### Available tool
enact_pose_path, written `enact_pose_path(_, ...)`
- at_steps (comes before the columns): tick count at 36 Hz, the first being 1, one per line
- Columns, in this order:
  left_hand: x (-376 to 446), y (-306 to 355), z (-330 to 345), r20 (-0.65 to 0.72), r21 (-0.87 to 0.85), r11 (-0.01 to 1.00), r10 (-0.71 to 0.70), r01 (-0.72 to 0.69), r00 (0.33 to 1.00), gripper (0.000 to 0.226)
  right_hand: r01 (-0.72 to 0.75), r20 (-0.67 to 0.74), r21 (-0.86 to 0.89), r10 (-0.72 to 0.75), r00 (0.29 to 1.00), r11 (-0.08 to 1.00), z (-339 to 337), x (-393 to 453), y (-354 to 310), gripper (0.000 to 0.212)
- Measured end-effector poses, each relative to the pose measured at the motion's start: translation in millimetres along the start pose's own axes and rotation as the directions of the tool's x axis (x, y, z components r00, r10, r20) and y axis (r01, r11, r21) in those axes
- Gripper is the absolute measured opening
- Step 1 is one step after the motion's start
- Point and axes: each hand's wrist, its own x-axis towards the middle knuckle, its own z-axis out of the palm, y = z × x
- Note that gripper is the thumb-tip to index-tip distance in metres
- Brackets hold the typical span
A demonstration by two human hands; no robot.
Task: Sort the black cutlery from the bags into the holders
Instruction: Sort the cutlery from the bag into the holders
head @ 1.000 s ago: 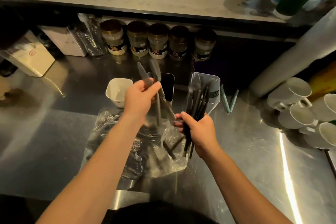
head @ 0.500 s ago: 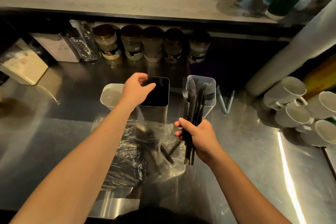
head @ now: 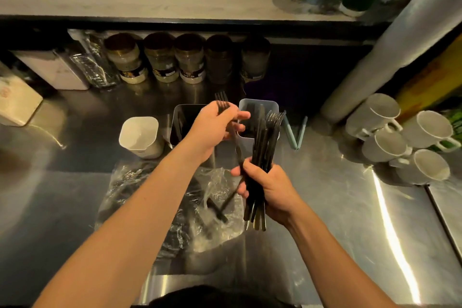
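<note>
A single wide-angle head camera looked forward and steeply down from close above the steel table [head: 337,207]. Both forearms ran up from the bottom edge toward mid-frame. A raised shelf [head: 175,0] crossed the top, and straight lines bowed toward the edges. No second view overlapped it.

Steel counter [head: 337,207] carries three holders in row: white holder [head: 140,136] at left, dark holder [head: 183,120] in middle, grey holder [head: 257,107] at right; crumpled clear plastic bag [head: 175,207] lies in front of them; two pale green sticks [head: 296,132] just right of grey holder; white mugs [head: 400,140] on their sides at far right; jars [head: 175,57] lined along back; white box [head: 17,100] at far left
</note>
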Motion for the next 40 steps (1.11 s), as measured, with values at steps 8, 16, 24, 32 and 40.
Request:
enact_pose_path(8,0,2,19,0.129,0.197,0.975,0.078,-0.102,0.989,0.012,0.002,0.035,-0.012,-0.002,0.999,1.0,-18,1,1,0.02)
enact_pose_path(16,9,20,30,-0.09,0.283,0.934,0.254,-0.22,0.963,0.01,0.037,-0.111,0.013,-0.035,0.993,0.999,-39,8,-1,0.031)
enact_pose_path(24,47,41,35,-0.36,0.183,0.887,0.462,-0.424,0.811,0.012,0.035,-0.275,0.011,-0.031,0.961,0.999,-67,13,3,0.007)
enact_pose_path(32,82,-3,51,0.001,0.588,0.776,0.28,-0.227,0.96,0.025,0.011,-0.284,-0.035,-0.021,0.958,0.999,-83,11,-3,0.018)
enact_pose_path(40,46,1,72,-0.02,0.468,0.841,0.318,-0.272,0.948,0.018,0.019,-0.225,-0.137,-0.05,0.973,0.99,-79,13,-10,0.019)
